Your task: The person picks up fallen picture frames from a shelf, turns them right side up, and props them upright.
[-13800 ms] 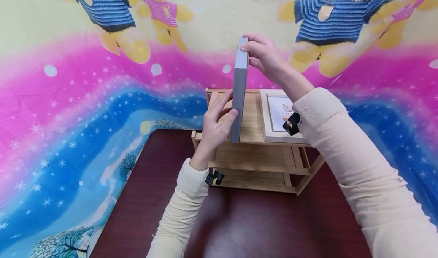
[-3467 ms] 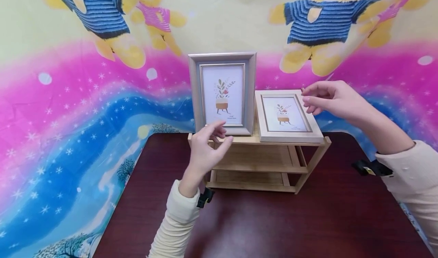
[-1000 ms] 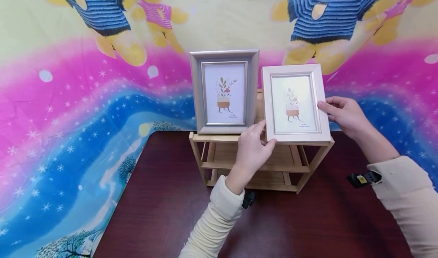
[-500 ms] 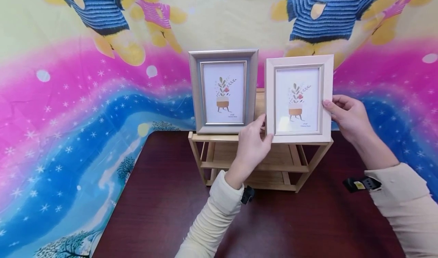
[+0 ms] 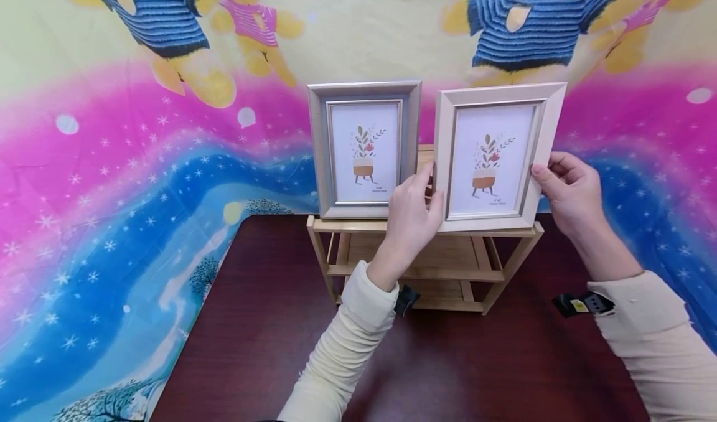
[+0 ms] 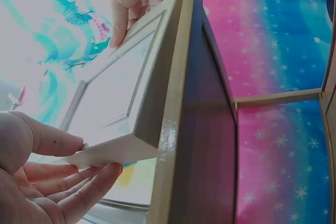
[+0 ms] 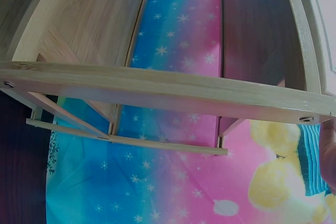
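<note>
A white picture frame (image 5: pixel 493 157) with a potted-plant print stands nearly upright on the top shelf's right half, turned slightly. My left hand (image 5: pixel 411 213) pinches its lower left edge; in the left wrist view the thumb (image 6: pixel 58 140) lies at the front, fingers along the side. The right hand (image 5: pixel 574 198) grips the right edge, thumb in front, other fingers partly hidden behind. Beside it, a silver-grey picture frame (image 5: pixel 366 151) stands upright on the left half, apart from both hands. Only a sliver of the right hand (image 7: pixel 329 156) shows in the right wrist view.
The wooden tiered rack (image 5: pixel 420 257) stands on a dark red-brown table (image 5: pixel 269 322), its lower shelves below the frames. Behind hangs a backdrop cloth (image 5: pixel 140 135) with printed bears and snowflakes. Rack bars (image 7: pixel 157 87) cross the right wrist view.
The white frame lay flat 3.5 s ago; both hands have since taken hold and tipped it upright. Over the last second its top rose and swung right. The grey frame, earlier held edge-on, stays standing.
</note>
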A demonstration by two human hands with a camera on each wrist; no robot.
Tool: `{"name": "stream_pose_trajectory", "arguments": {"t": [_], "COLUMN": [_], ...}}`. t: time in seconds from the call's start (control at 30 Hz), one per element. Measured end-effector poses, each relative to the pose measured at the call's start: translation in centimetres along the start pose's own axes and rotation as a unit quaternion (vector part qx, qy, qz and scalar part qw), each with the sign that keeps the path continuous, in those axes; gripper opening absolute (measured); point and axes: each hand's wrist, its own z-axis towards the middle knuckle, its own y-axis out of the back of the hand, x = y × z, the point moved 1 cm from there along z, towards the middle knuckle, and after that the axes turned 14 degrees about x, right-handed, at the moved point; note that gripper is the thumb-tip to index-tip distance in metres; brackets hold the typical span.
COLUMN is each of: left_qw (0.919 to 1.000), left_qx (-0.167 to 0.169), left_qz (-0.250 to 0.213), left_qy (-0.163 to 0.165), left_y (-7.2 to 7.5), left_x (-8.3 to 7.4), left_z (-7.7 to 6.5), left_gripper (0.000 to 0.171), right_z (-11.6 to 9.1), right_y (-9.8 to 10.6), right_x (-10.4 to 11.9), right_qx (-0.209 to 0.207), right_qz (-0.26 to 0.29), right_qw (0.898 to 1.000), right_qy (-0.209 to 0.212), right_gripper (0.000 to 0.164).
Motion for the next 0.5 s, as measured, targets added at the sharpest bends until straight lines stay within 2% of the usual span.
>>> {"name": "stream_pose_trajectory", "arguments": {"t": [0.27,0.5], "left_qw": [0.9968,0.9894], "left_qx": [-0.009,0.012], "left_qz": [-0.08,-0.145], "left_qy": [-0.007,-0.006], "left_y": [1.0,2.0], "left_x": [0.2,0.5], "left_z": [1.2,2.2], "left_gripper": [0.041,0.039], "right_z": [-0.3,-0.5], "right_y": [-0.4,-0.4], "right_x": [-0.2,-0.2], "right_qx": [-0.012,0.014], "right_qz": [0.0,-0.004], "right_qw": [0.999,0.997], "right_qy": [0.045,0.077], "right_gripper": [0.013,0.018]}}
